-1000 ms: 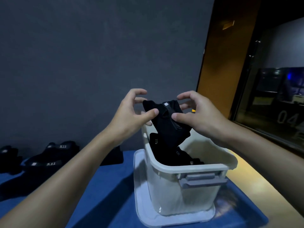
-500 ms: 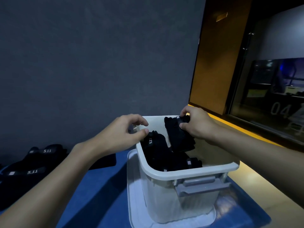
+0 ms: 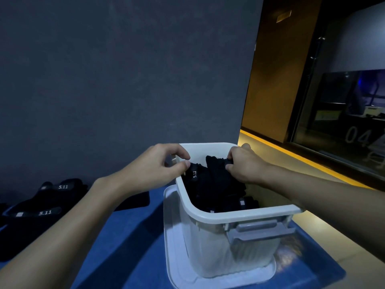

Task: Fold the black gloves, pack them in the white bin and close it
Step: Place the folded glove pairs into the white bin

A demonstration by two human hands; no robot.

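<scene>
Since half a second ago both hands have sunk lower into the white bin (image 3: 239, 215), taking the folded glove (image 3: 216, 166) down with them. From the head view, our right hand (image 3: 244, 166) curls its fingers round that glove's top edge, holding the fold shut as we seat it on the packed gloves (image 3: 210, 192). Our left hand (image 3: 158, 165) is curled at the bin's left rim, thumb tip on a labelled glove (image 3: 194, 174), likely steadying the pile; whether it truly pinches we cannot tell. More gloves (image 3: 41, 207) wait on the blue mat (image 3: 125, 247). The lid (image 3: 173, 236) lies under the bin, so closing comes later.
</scene>
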